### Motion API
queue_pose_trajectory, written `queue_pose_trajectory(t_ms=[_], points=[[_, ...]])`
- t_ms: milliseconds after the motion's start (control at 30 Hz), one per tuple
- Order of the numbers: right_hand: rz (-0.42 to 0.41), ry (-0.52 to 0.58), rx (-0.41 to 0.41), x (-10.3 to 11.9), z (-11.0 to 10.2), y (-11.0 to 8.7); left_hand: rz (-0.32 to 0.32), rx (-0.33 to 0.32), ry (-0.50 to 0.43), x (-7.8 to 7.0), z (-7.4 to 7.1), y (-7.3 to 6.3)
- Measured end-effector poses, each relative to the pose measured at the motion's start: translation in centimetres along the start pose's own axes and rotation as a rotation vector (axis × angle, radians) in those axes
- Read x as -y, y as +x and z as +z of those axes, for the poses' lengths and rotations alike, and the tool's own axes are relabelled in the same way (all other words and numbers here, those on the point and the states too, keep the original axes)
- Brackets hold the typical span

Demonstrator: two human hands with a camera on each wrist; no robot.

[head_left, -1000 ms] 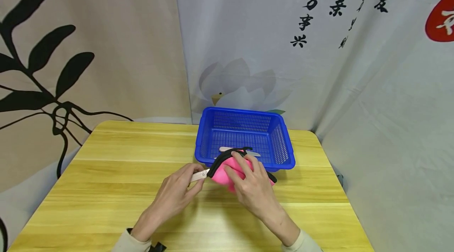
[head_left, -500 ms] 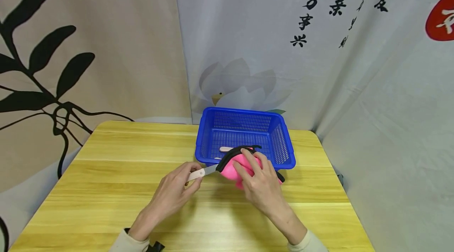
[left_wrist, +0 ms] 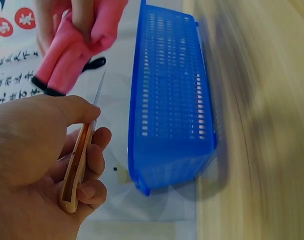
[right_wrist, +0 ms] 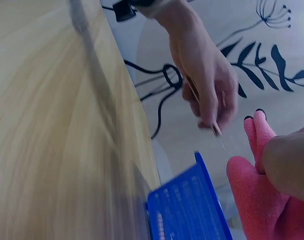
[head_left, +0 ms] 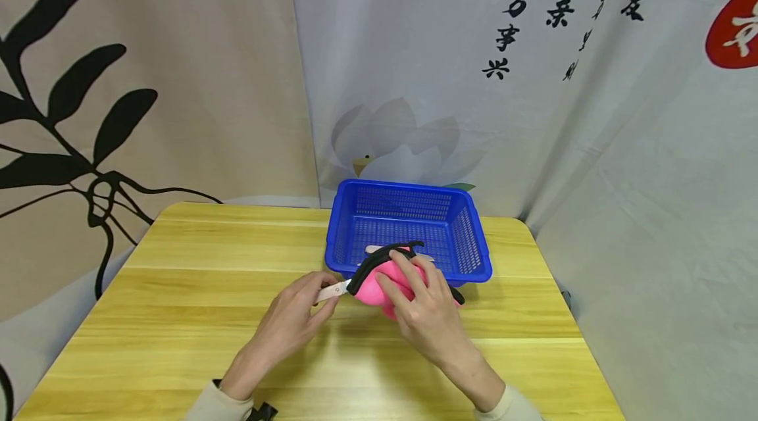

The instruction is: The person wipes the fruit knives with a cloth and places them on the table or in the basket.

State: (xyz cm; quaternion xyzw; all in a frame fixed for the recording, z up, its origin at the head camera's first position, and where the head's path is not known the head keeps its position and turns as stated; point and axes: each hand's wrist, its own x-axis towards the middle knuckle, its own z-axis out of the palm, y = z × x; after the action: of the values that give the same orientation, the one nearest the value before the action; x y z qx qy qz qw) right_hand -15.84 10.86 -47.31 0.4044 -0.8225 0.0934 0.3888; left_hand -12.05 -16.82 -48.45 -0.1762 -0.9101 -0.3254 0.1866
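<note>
A folding knife with a pale handle (head_left: 333, 291) is in my left hand (head_left: 291, 314), thumb and fingers curled round the handle. Its thin blade (left_wrist: 99, 92) points toward the cloth and shows beside it in the left wrist view. My right hand (head_left: 431, 319) grips a bunched pink cloth (head_left: 372, 292) with black edging, fingers pressed into its folds. From the head view the cloth overlaps the blade and hides most of it. Both hands are raised over the table, in front of the blue basket.
The blue plastic basket (head_left: 408, 188) stands at the back of the wooden table (head_left: 237, 263). Another pale-handled knife (head_left: 373, 249) lies inside it, partly hidden by the cloth. Printed curtains (head_left: 414, 46) hang behind and at the right.
The right hand took the cloth to the right, baring part of the blade near the handle, then brought it back left over the blade. The left hand stayed nearly still.
</note>
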Motion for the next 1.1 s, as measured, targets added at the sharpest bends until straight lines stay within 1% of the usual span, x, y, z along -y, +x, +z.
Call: queue_pose_trajectory(t_ms=[67,233,367,533,700,767,967,1100], points=[[-0.022,0.000,-0.005,0.7,0.3,0.4,0.011,-0.002,0.005,-0.2,0.2,0.1],[-0.060,-0.011,-0.005,1.8,1.0,0.8,-0.014,0.020,0.006,-0.6,0.3,0.1],[-0.069,-0.028,0.005,2.4,1.4,0.7,-0.022,0.030,0.011,-0.8,0.3,0.1],[-0.055,-0.045,0.042,2.6,1.5,0.7,-0.015,0.035,0.016,-0.8,0.2,-0.2],[-0.022,-0.051,0.102,2.3,1.2,0.6,-0.015,0.042,0.007,-0.6,0.2,-0.4],[-0.009,-0.050,0.116,2.2,1.1,0.5,-0.005,0.038,0.009,-0.5,0.1,-0.4],[0.007,-0.056,0.114,1.6,0.9,0.2,0.030,0.018,0.010,-0.3,-0.1,-0.5],[0.019,-0.051,0.124,1.2,0.8,-0.1,0.016,0.027,0.001,-0.3,-0.2,-0.5]])
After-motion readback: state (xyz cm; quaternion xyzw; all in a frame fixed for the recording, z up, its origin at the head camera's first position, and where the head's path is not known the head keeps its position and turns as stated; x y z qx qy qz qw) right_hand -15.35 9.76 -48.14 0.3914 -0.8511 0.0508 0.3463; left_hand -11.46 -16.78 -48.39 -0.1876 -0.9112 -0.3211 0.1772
